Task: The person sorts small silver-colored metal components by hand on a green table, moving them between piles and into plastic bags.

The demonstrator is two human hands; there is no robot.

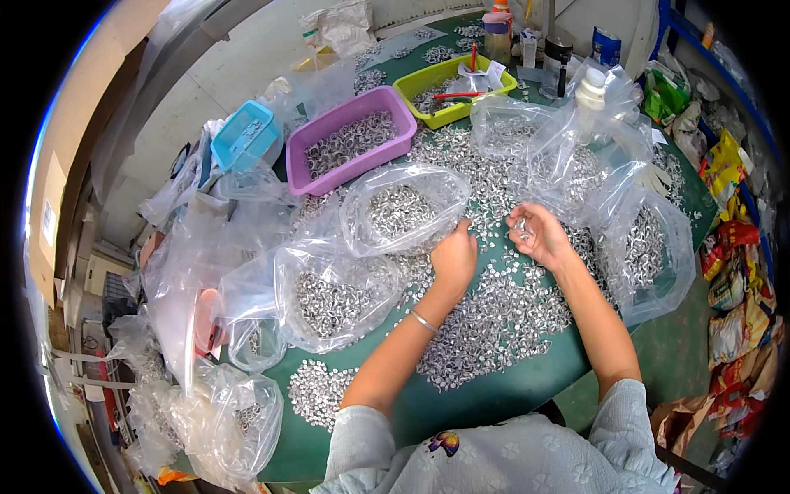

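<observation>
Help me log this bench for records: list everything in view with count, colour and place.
Metal pieces: countless, silver, across table, bags, basket and tray
Table: one, green, beneath
Clear bags: several, colourless, left, centre and right
Basket: one, purple, far centre
Tray: one, yellow-green, right of basket
Sticks: two, red, at tray
Small tub: one, blue, left of basket
White bottle: one, white, right of tray
Drink bottle: one, purplish-topped, far edge
Cup: one, dark-topped, far edge
Can: one, blue, beside cup
Container: one, pink, left
Packages: many, mixed colours, right edge
Cardboard: count unclear, brown, left edge
Bracelet: one, silver, left wrist
Shirt: one, pale grey, bottom
Left hand: one, bare, at centre bag's rim
Right hand: one, bare, holding pieces
</observation>
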